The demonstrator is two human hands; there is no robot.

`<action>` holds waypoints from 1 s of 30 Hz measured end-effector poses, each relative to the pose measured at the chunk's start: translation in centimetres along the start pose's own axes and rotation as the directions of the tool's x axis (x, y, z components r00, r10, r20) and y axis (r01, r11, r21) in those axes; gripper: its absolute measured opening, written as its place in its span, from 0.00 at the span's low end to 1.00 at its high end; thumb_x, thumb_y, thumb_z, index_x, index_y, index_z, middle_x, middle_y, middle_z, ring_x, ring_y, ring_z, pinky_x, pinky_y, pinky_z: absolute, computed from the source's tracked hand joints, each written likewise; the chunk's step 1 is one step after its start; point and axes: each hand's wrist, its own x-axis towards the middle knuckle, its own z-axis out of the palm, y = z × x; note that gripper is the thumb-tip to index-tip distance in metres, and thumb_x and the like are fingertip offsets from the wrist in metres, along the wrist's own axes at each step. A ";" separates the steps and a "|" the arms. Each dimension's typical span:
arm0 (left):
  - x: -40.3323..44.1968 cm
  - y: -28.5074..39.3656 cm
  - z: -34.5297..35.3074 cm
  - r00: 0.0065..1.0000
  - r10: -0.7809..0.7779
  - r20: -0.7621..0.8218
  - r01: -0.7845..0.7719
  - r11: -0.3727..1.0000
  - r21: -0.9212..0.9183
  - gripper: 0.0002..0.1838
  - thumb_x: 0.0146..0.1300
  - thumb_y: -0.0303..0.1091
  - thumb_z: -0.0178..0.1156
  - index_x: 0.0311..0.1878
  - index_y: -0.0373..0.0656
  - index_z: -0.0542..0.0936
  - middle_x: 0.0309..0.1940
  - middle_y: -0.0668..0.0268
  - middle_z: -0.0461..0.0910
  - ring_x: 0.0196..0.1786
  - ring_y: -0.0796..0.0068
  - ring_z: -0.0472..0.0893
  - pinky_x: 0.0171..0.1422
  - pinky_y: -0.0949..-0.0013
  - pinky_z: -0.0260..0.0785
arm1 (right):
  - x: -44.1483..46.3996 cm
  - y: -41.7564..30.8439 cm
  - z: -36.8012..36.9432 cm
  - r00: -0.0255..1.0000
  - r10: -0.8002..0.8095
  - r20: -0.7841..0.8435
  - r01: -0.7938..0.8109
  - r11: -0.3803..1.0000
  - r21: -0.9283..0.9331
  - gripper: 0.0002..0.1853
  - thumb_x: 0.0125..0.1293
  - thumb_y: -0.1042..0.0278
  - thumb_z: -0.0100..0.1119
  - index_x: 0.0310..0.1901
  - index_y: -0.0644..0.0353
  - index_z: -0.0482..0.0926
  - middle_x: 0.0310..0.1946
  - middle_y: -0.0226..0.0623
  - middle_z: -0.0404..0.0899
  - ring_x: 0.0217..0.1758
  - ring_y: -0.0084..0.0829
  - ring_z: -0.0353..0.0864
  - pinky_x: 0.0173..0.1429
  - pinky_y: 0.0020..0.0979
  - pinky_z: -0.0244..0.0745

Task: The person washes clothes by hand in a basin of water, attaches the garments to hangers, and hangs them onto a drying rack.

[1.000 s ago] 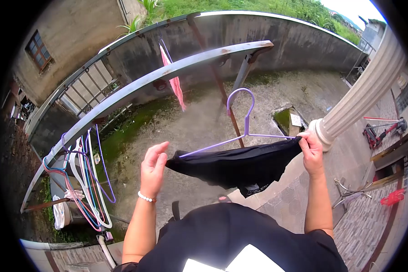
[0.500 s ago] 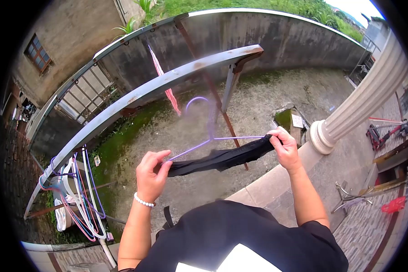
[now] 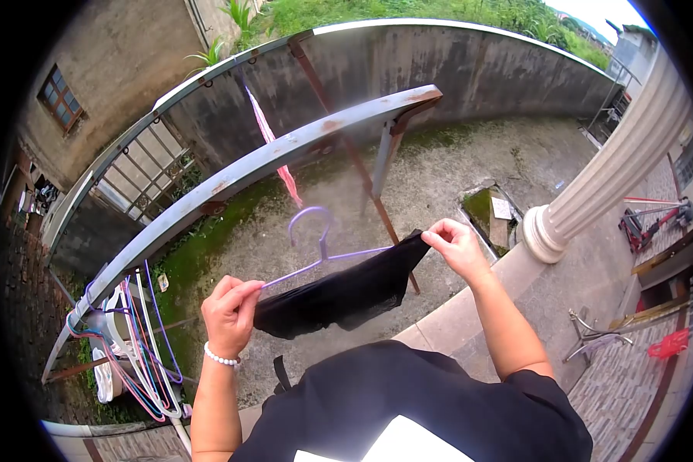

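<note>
Between my two hands a black cloth garment point(image 3: 335, 296) hangs from a purple clothes hanger point(image 3: 323, 258); its exact kind I cannot make out. My left hand point(image 3: 231, 312), with a white bead bracelet at the wrist, pinches the garment and the hanger's left end together. At the other end, my right hand point(image 3: 456, 246) pinches the garment's upper right corner near the hanger's tip. The hanger's hook points up and curls to the left, touching nothing. Below the hanger bar the cloth droops in a wide dark band.
A curved metal rail point(image 3: 277, 150) crosses in front of me. Several hangers point(image 3: 142, 346) hang at its left end. A pink-and-white striped cloth point(image 3: 266, 131) hangs beyond it. A white column point(image 3: 547, 231) rises on the right, beside a stone ledge point(image 3: 431, 323).
Both hands have moved left, the left one also slightly down. The black garment has spread from a narrow strip to a deeper hanging panel, and the hanger's hook has swung lower and left.
</note>
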 end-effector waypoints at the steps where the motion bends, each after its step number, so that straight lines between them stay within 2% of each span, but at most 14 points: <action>1: -0.1 -0.2 -0.2 1.000 -0.010 -0.016 0.011 1.000 0.011 0.07 0.57 0.21 0.66 0.38 0.40 0.86 0.24 0.65 0.75 0.23 0.75 0.72 0.27 0.73 0.62 | 0.0 0.1 -0.1 0.997 -0.022 0.072 0.013 0.993 0.114 0.11 0.68 0.63 0.63 0.45 0.61 0.84 0.35 0.25 0.80 0.34 0.15 0.74 0.42 0.20 0.69; 4: -0.7 -0.9 -0.5 0.999 -0.033 -0.040 0.032 0.999 -0.023 0.06 0.58 0.20 0.65 0.38 0.39 0.86 0.24 0.65 0.75 0.24 0.76 0.72 0.27 0.74 0.62 | -1.4 -1.4 0.4 0.983 0.085 0.166 -0.158 0.851 0.502 0.11 0.70 0.60 0.61 0.42 0.60 0.84 0.32 0.26 0.81 0.36 0.17 0.76 0.42 0.22 0.71; 7: -1.1 -1.4 -0.8 0.998 -0.026 -0.061 0.023 0.998 -0.056 0.07 0.58 0.19 0.65 0.39 0.38 0.86 0.25 0.65 0.75 0.25 0.76 0.73 0.28 0.74 0.62 | -1.1 0.6 -0.2 0.913 0.131 0.386 -0.346 0.748 0.566 0.12 0.71 0.60 0.60 0.41 0.59 0.84 0.32 0.27 0.82 0.38 0.19 0.78 0.43 0.25 0.71; 10: -1.1 -1.3 -1.5 0.999 -0.008 -0.049 0.006 0.999 -0.051 0.08 0.57 0.19 0.65 0.39 0.39 0.86 0.24 0.66 0.74 0.26 0.75 0.73 0.28 0.74 0.62 | -0.9 1.4 -0.5 0.894 0.117 0.431 -0.366 0.746 0.556 0.12 0.71 0.61 0.59 0.43 0.60 0.83 0.32 0.27 0.82 0.37 0.20 0.77 0.44 0.26 0.71; 13: -1.1 -0.7 -1.7 1.000 0.030 -0.005 -0.030 0.999 -0.013 0.08 0.56 0.19 0.66 0.39 0.40 0.86 0.24 0.66 0.74 0.25 0.75 0.72 0.28 0.73 0.62 | -1.2 0.5 0.2 0.927 0.060 0.370 -0.240 0.854 0.462 0.09 0.70 0.63 0.58 0.40 0.59 0.82 0.32 0.29 0.82 0.37 0.22 0.79 0.46 0.28 0.73; 17: -1.6 -0.4 -1.7 0.999 0.036 -0.009 -0.036 0.999 0.021 0.08 0.56 0.20 0.67 0.38 0.42 0.87 0.24 0.65 0.75 0.24 0.74 0.73 0.27 0.73 0.62 | -1.2 2.3 0.0 0.974 0.156 0.162 -0.225 0.707 0.670 0.07 0.69 0.66 0.58 0.31 0.55 0.78 0.32 0.30 0.83 0.35 0.24 0.81 0.47 0.32 0.77; 20: -2.3 -0.6 -1.8 1.000 0.026 0.003 -0.026 1.000 -0.013 0.09 0.55 0.20 0.67 0.38 0.43 0.87 0.24 0.66 0.75 0.24 0.74 0.73 0.27 0.73 0.63 | -1.5 3.7 -0.3 0.976 0.209 0.056 -0.201 0.783 0.588 0.09 0.69 0.66 0.59 0.31 0.58 0.79 0.31 0.28 0.81 0.31 0.23 0.79 0.43 0.29 0.75; 22: -2.5 -0.2 -1.5 0.998 0.036 0.054 -0.034 0.999 -0.031 0.10 0.54 0.19 0.67 0.38 0.43 0.87 0.23 0.66 0.75 0.24 0.74 0.74 0.27 0.73 0.63 | -1.7 2.7 0.4 0.984 0.064 -0.164 -0.032 0.981 0.191 0.09 0.69 0.66 0.60 0.32 0.61 0.81 0.32 0.29 0.79 0.33 0.21 0.78 0.43 0.27 0.74; 23: -2.5 0.0 -1.4 0.996 0.041 0.080 -0.038 0.998 -0.040 0.10 0.54 0.19 0.67 0.38 0.43 0.87 0.23 0.66 0.75 0.24 0.74 0.74 0.27 0.73 0.63 | -1.9 2.0 0.8 0.969 -0.043 -0.242 0.035 0.999 -0.037 0.10 0.68 0.66 0.61 0.33 0.62 0.83 0.32 0.29 0.78 0.34 0.21 0.78 0.44 0.26 0.73; 26: -2.2 0.4 -1.4 0.991 0.056 0.120 -0.053 0.998 -0.031 0.11 0.53 0.19 0.67 0.38 0.43 0.87 0.23 0.66 0.75 0.24 0.73 0.75 0.27 0.73 0.64 | -2.3 0.0 1.4 0.965 -0.220 -0.146 0.227 0.973 0.035 0.10 0.69 0.65 0.61 0.35 0.64 0.83 0.35 0.30 0.77 0.37 0.21 0.76 0.43 0.24 0.71; 27: -2.0 0.6 -1.5 0.995 0.044 0.090 -0.039 0.998 -0.047 0.10 0.53 0.18 0.67 0.38 0.43 0.87 0.23 0.66 0.75 0.24 0.74 0.74 0.27 0.73 0.63 | -2.4 -0.3 1.4 0.970 -0.235 -0.061 0.239 0.969 0.067 0.10 0.71 0.65 0.59 0.43 0.63 0.83 0.38 0.30 0.78 0.42 0.21 0.75 0.48 0.25 0.70; 30: -2.1 -0.2 -1.2 0.999 -0.048 0.012 0.049 0.994 -0.099 0.08 0.56 0.18 0.65 0.39 0.39 0.87 0.25 0.66 0.76 0.27 0.77 0.74 0.29 0.75 0.63 | -3.5 -1.9 1.1 0.969 -0.243 0.043 0.241 0.970 0.039 0.14 0.70 0.64 0.60 0.51 0.62 0.82 0.41 0.32 0.79 0.44 0.25 0.76 0.52 0.28 0.70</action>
